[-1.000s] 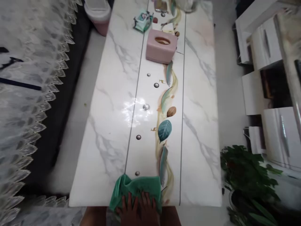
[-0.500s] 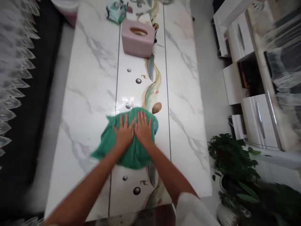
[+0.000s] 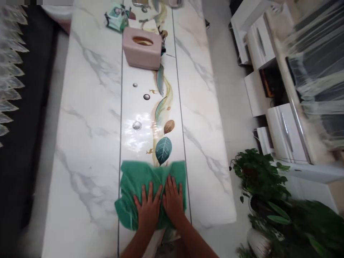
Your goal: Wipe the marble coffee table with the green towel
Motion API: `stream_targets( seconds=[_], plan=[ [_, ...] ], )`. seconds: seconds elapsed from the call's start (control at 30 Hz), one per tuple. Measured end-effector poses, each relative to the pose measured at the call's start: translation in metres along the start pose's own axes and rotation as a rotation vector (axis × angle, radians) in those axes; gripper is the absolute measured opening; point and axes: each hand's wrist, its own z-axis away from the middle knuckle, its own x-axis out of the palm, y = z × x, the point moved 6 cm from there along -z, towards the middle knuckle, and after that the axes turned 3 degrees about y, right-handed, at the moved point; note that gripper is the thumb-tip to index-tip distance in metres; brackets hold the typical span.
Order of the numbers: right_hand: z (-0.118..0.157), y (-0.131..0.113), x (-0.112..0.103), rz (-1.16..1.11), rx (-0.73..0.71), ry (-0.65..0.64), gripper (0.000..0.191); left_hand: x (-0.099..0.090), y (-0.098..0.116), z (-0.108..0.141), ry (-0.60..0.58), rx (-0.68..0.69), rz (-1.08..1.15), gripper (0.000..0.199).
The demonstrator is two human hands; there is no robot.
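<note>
A green cloth (image 3: 139, 173) lies spread and wrinkled at the near end of a white marble-patterned table (image 3: 88, 150). My left hand (image 3: 148, 208) rests flat on the cloth with its fingers spread. Beside it, my right hand (image 3: 173, 200) presses flat on the same cloth, fingers stretched out. The two hands are close together, and neither grips the cloth. Just beyond the cloth, the printed leaf pattern (image 3: 163, 149) of the table's middle strip shows.
A pink tissue box (image 3: 142, 53) stands farther up the table. Behind it are a green-and-white packet (image 3: 116, 18) and small items. Leafy potted plants (image 3: 259, 175) and white cabinets (image 3: 287, 132) line the right side. Dark furniture with lace trim (image 3: 12, 82) is at left.
Both hands have come back toward me, and the cloth has slid with them to the table's near end. The cloth now lies more squared out, and the printed leaf is uncovered.
</note>
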Motion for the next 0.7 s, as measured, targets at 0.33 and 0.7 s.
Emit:
stream_targets(
  seconds=[0.33,0.7],
  plan=[
    [-0.163,0.105,-0.061,-0.097,0.122,0.1,0.061,-0.052,0.095,-0.176,0.093,0.191,0.041,0.057],
    [-0.319,0.154,-0.109,-0.082,-0.029,0.126,0.063,-0.086,0.166,-0.302,0.227,0.13,0.06,0.063]
  ],
)
